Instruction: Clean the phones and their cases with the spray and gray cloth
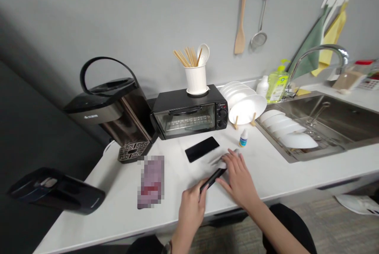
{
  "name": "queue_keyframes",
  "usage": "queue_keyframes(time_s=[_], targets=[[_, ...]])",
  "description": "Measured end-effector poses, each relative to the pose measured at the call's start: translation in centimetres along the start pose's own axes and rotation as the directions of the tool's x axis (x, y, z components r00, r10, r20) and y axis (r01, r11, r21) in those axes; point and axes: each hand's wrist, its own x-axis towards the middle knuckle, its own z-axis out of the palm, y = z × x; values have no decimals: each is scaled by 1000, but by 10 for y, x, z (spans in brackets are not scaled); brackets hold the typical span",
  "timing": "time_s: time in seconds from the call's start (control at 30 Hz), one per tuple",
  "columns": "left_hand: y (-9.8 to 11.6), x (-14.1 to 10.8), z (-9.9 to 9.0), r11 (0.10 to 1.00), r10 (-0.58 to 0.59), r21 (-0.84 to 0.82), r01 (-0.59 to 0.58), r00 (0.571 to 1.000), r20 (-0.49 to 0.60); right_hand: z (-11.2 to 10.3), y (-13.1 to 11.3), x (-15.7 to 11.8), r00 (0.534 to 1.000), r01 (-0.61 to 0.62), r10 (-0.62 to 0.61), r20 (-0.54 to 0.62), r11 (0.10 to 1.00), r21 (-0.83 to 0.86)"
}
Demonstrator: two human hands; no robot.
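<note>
Grip-wise, left hand [192, 204] is clamped on the slim black object [213, 179] near the worktop's [121, 210] front edge; can't tell if right hand [237, 173] is closed. I'd brace the left.

Pale sheet [222, 164] — perhaps paper, blurred, glossy phone [202, 149], smooth metal sink [352, 123], wooden spatula [241, 32]

Left hand [192, 202] grips slim black object [213, 178], right hand [239, 175] at its far end over whitish cloth-like piece [222, 164], phone [202, 149] lying beyond left hand, small bottle [243, 138] beyond right.
</note>
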Motion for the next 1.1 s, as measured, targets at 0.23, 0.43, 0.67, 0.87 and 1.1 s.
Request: queue_keyframes(time_s=[0.23,0.43,0.67,0.87,1.1], targets=[[-4,2,4,992,41,120,-36,999,-36,3,-45,-16,964,223,-236,119,968,112],[4,2,1,1000,-1,-17,0,1000,-6,-2,-7,2,1000,20,-20,7,999,-37],[-3,-1,6,982,-24,188,19,999,28,4,-30,-16,939,313,-318,134,948,57],[-1,0,3,1000,22,12,-22,1000,3,6,-32,-13,1000,-9,9,4,1000,-8],[-9,-2,5,995,-29,95,30,1000,-2,2,-35,-16,971,173,-184,154,982,81]])
